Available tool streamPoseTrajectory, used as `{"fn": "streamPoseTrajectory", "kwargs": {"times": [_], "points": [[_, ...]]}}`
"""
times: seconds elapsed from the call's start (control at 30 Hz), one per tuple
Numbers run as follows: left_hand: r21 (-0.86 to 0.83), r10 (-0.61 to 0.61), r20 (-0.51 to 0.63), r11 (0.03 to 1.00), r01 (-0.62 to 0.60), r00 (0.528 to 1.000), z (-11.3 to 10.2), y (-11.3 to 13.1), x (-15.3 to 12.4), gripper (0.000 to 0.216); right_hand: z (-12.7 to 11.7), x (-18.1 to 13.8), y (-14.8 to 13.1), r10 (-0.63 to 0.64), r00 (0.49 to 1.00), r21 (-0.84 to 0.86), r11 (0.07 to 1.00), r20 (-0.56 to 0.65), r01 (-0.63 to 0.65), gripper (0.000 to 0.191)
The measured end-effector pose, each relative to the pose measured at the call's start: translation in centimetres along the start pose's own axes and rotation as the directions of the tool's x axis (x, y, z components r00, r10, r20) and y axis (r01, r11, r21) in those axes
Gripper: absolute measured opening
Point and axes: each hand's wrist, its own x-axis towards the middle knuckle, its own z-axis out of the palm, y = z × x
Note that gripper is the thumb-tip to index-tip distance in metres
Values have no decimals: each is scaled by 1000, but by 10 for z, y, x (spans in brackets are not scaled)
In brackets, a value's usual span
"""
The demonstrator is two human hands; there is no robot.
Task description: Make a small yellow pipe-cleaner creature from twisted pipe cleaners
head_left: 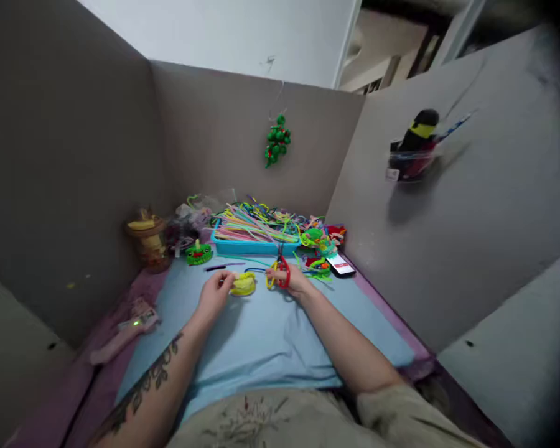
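Note:
My left hand (214, 291) pinches the edge of a yellow, fuzzy, rounded piece (244, 284) that looks made of coiled pipe cleaner. My right hand (293, 281) is closed around a pair of scissors (284, 274) with a red handle loop, the dark blades pointing away from me. A yellow loop shows at the fingers of that hand; whether it belongs to the scissors I cannot tell. The two hands are a short gap apart above the blue cloth (261, 336). A dark blue strand lies between them, just beyond.
A blue tray (256, 247) of pipe cleaners stands at the back. Left of it are a green frog-like figure (199, 253) and a jar (150, 242). A phone (340, 266) lies right, beside colourful figures. A pink glue gun (126, 333) rests at left. Grey panels enclose the table.

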Motion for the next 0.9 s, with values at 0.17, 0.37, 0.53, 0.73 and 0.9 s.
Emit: {"fn": "streamPoseTrajectory", "kwargs": {"times": [0.17,0.37,0.53,0.73,0.9], "points": [[4,-25,3,1000,25,1000,4,-6,0,24,7,-6,1,33,997,-122,992,74,-23,22],[-87,-46,-84,995,38,995,-3,-11,4,16,15,-8,2,-54,998,-25,998,-43,53,33],[-334,-94,-162,942,35,982,-10,-14,11,22,28,-25,-10,-154,968,-112,978,196,178,26],[-377,-48,-317,923,-80,947,-6,-11,8,29,54,-50,-9,140,884,-322,947,447,13,31],[-277,11,-365,953,-120,931,-1,-12,3,28,66,-58,-5,172,908,-451,892,383,20,28]]}}
